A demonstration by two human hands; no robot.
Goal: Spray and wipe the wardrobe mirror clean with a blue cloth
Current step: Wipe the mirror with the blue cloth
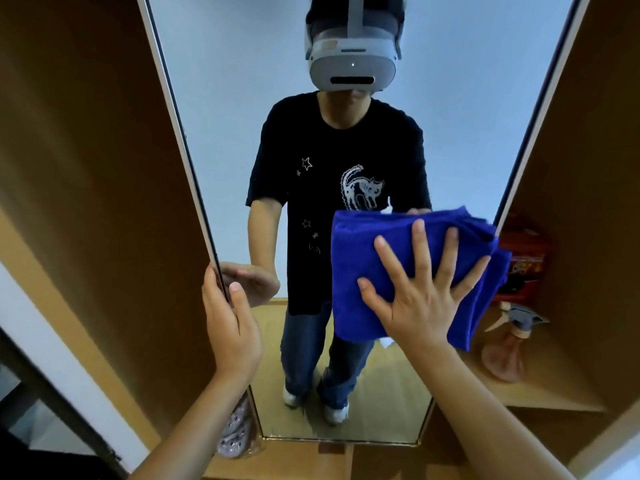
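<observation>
Right hand (pixel 415 299), fingers spread flat, presses the folded blue cloth (pixel 398 258) on the wardrobe mirror (pixel 242 98) near its right edge while left hand (pixel 232 327) grips the left edge; judgement: keep even pressure, overlapping strokes, door steadied.

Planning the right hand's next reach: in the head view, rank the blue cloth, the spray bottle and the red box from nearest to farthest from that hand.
1. blue cloth: directly under the right hand, pressed against the mirror.
2. spray bottle: on the shelf to the right, slightly lower.
3. red box: farther back on that shelf, behind the bottle.
</observation>
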